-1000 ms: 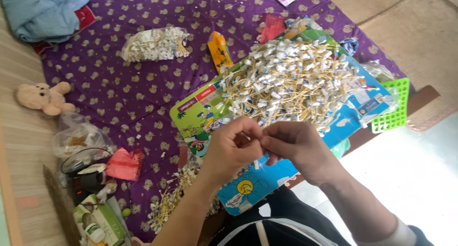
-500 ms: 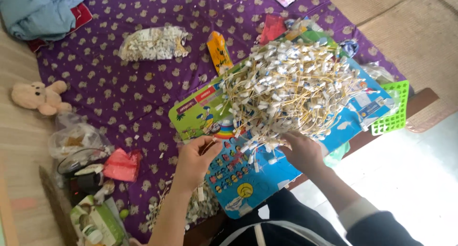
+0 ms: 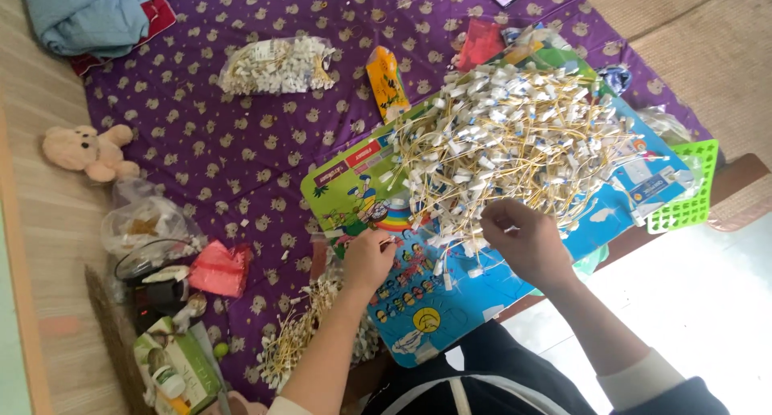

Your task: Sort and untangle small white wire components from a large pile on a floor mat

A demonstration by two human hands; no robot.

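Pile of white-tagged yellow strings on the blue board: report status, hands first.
Left hand closed at the colourful picture board, contents hidden. Right hand picking at the pile of white-tagged yellow strings. Smaller tag bundle beside the left forearm. Nothing blocking.

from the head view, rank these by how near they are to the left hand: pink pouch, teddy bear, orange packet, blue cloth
Measured from the left hand:
1. Pink pouch, to its left on the purple mat.
2. Orange packet, above it, beside the pile of tags.
3. Teddy bear, at the mat's far left edge.
4. Blue cloth, in the top left corner.
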